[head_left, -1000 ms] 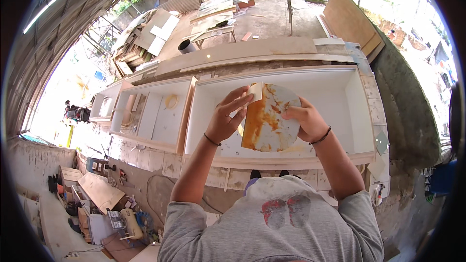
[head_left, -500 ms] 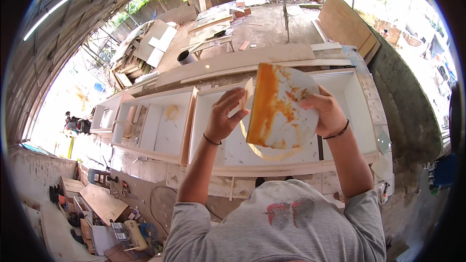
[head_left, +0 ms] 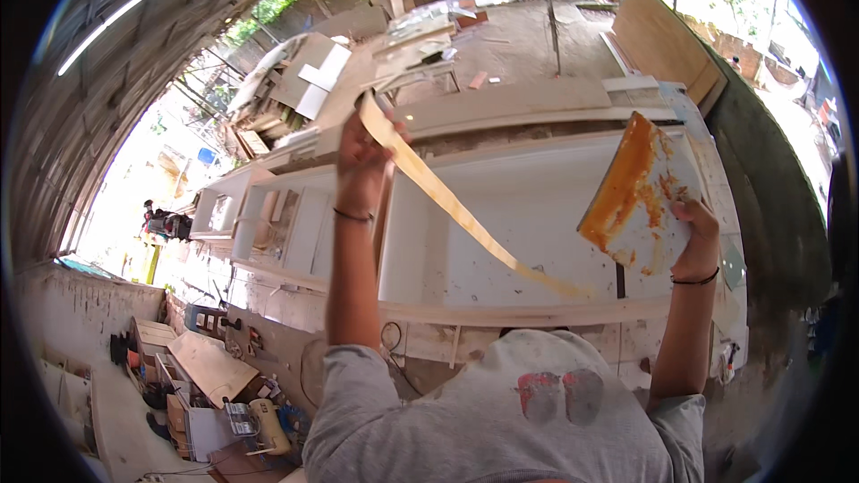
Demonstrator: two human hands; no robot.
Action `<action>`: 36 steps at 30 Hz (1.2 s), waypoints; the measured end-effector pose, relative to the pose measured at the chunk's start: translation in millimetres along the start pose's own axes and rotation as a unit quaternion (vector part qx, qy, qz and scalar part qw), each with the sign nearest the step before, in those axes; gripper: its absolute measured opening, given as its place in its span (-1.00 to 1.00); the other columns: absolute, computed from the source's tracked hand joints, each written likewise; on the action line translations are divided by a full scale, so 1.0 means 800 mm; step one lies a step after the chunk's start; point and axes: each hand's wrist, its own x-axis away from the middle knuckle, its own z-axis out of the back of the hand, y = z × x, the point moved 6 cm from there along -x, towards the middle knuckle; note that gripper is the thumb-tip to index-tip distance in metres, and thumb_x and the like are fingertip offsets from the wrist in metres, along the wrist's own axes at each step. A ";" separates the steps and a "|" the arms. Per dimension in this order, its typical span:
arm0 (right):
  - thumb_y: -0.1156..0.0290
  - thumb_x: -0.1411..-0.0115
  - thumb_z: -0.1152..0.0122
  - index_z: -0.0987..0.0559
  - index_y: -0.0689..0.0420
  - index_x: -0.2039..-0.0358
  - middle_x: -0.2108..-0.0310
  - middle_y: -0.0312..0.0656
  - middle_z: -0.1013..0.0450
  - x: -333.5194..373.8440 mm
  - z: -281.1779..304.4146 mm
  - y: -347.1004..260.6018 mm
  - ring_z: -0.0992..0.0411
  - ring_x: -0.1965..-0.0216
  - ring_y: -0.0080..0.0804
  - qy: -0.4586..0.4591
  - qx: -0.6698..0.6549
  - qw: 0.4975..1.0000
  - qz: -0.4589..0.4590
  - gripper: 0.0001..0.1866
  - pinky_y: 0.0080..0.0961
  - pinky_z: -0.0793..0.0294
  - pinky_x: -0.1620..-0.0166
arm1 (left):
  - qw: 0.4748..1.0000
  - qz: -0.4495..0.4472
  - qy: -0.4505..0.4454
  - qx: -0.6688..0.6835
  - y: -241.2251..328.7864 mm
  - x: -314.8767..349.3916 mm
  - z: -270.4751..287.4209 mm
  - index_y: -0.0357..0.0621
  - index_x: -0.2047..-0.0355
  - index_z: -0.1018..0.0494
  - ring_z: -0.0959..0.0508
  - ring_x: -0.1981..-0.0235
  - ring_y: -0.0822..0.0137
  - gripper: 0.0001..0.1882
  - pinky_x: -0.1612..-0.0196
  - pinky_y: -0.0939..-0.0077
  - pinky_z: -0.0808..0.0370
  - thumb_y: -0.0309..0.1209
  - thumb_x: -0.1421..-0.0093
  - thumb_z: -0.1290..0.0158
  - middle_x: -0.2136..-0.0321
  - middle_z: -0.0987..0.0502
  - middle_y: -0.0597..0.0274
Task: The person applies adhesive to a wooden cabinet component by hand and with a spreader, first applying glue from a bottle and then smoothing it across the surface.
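Note:
My left hand (head_left: 365, 154) is raised and closed on one end of a long, thin strip of wood edging (head_left: 447, 199). The strip slants down to the right, and its far end is smeared by motion. Out to the right, my right hand (head_left: 696, 237) grips a white board (head_left: 658, 206) by its right edge, thumb on the face. Orange-brown glue runs in a thick band along the board's left edge and in patches over the rest. Below both hands lies a large white cabinet carcass (head_left: 501, 309) with pale wooden edges.
Smaller white carcasses (head_left: 300, 233) lie to the left. Long boards (head_left: 528, 103) run behind the large one. Tools and offcuts (head_left: 210, 371) are heaped at the lower left. A big plywood sheet (head_left: 662, 40) leans at the far right, and stacked panels (head_left: 309, 80) stand at the far left.
My hands have moved apart, the left up and leftward with the strip, the right outward with the board. The strip, looped near the board before, now hangs stretched out.

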 end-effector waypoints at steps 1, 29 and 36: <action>0.49 -0.04 0.01 -0.30 0.41 -0.18 -0.04 0.06 -0.44 0.006 0.021 -0.004 -0.50 0.02 -0.14 0.029 0.019 0.999 0.010 -0.37 -0.27 -0.52 -0.05 | 1.000 -0.001 -0.001 -0.029 0.005 -0.016 0.017 -0.12 -0.27 -0.18 -0.50 -0.04 0.18 -0.19 -0.10 0.16 -0.53 -0.56 -0.01 -0.29 -0.07 -0.42 0.15; 0.39 -0.15 -0.11 -0.40 0.30 -0.11 -0.07 -0.06 -0.45 0.211 0.221 -0.002 -0.45 -0.07 -0.18 0.332 0.036 0.937 0.106 -0.49 -0.24 -0.44 -0.15 | 0.832 0.019 -0.084 -0.548 -0.205 -0.153 0.244 -0.04 -0.09 -0.42 -0.57 0.03 0.17 -0.42 -0.05 0.27 -0.49 -0.49 -0.01 -0.27 -0.01 -0.54 0.19; 0.35 -0.15 -0.11 -0.42 0.28 -0.09 -0.08 -0.07 -0.45 0.276 0.190 -0.002 -0.45 -0.07 -0.20 0.374 0.066 0.919 0.105 -0.51 -0.27 -0.44 -0.13 | 0.596 0.155 0.054 -0.786 -0.347 -0.067 0.359 0.12 -0.20 -0.35 -0.37 -0.21 0.14 -0.41 -0.27 0.09 -0.28 -0.22 -0.13 -0.15 -0.21 -0.38 0.24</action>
